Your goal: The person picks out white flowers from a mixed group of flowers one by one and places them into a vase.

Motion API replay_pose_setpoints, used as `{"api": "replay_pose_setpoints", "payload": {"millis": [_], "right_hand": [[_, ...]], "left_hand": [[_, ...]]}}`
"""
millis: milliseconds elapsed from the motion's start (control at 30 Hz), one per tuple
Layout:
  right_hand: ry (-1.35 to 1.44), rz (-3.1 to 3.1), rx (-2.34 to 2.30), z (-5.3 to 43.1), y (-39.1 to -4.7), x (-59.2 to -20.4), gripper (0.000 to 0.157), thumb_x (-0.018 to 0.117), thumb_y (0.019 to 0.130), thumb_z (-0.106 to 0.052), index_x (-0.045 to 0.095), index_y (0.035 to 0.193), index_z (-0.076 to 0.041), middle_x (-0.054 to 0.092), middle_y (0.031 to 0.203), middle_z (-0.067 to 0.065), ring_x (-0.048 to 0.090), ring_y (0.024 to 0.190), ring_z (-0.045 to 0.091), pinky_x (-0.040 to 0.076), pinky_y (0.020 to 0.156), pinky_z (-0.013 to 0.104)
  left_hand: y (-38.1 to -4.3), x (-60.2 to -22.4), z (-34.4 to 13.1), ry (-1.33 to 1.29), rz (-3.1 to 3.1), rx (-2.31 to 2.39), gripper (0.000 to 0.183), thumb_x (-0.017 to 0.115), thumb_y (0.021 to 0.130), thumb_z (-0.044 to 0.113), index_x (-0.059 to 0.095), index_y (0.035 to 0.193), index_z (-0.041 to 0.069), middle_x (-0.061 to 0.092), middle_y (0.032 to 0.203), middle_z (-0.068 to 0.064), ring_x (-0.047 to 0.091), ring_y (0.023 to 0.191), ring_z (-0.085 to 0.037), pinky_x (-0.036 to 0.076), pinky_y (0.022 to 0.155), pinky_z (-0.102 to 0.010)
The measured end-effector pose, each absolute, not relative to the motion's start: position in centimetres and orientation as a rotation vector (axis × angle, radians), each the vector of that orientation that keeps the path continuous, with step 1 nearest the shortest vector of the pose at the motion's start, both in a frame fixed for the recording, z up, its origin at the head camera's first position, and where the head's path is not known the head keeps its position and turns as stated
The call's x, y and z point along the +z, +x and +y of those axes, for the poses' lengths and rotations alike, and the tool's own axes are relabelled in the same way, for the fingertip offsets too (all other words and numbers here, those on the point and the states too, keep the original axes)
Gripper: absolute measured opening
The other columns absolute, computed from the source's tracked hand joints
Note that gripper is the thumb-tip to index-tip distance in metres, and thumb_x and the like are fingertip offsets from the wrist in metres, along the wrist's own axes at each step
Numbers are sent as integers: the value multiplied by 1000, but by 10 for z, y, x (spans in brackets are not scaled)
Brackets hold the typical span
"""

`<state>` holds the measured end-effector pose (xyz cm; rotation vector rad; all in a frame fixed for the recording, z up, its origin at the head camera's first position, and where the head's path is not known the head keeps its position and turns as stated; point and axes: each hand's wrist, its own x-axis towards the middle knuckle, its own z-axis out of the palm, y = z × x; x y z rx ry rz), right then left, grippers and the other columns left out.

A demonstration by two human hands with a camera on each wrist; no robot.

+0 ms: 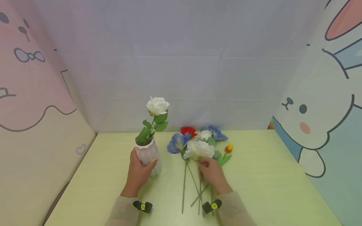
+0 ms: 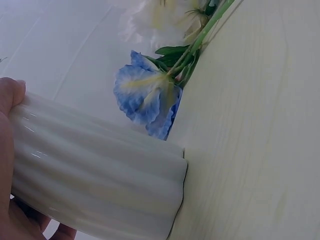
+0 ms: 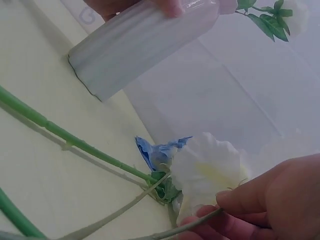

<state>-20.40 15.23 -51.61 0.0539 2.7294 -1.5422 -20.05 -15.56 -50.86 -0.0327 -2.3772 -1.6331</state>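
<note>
My left hand (image 1: 139, 171) grips a white ribbed vase (image 1: 148, 155) around its side, thumb across the front. In the vase stands a white rose (image 1: 157, 106) with green leaves. Over the flower pile, my right hand (image 1: 212, 172) pinches the green stem of a large white flower (image 1: 199, 149) just below its bloom. The right wrist view shows thumb and fingertips closed on that stem (image 3: 200, 220). Beside it lies a blue flower (image 1: 177, 143), which the left wrist view shows past the vase.
Behind the white flower lie a red flower (image 1: 188, 131), a smaller white flower (image 1: 205, 135) and another blue flower (image 1: 216, 133). An orange-yellow tulip (image 1: 228, 148) is at the right. Several stems cross toward the front of the pale table (image 1: 263, 175). A white cloth wall (image 1: 181, 78) stands behind.
</note>
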Motion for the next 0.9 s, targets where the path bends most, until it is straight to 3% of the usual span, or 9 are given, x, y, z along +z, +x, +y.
{"api": "replay_pose_setpoints", "payload": {"millis": [233,700,900], "right_hand": [[79,2520,-1805,150,-204,-513,21,67,97,-6,68,116,3,69,91,9,67,70,20,57,63,35],[11,2186,-2174,141,-197,-499,27,64,97,5,62,123,11,69,103,27,71,82,32,61,72,42],[-69,2157,-2194,136,-197,-496,27,64,98,5,62,123,11,68,104,27,73,84,34,61,74,42]], "left_hand": [[-202,-508,-156,-33,-2373,-1634,93,82,90,23,20,157,5,39,142,-19,49,126,-38,41,102,-62],[-203,-513,-155,-23,-2352,-1619,93,85,87,20,24,155,5,41,140,-19,52,122,-38,43,100,-60],[-200,-509,-155,-41,-2344,-1633,90,84,88,21,25,154,6,42,139,-18,53,118,-34,45,96,-57]]}}
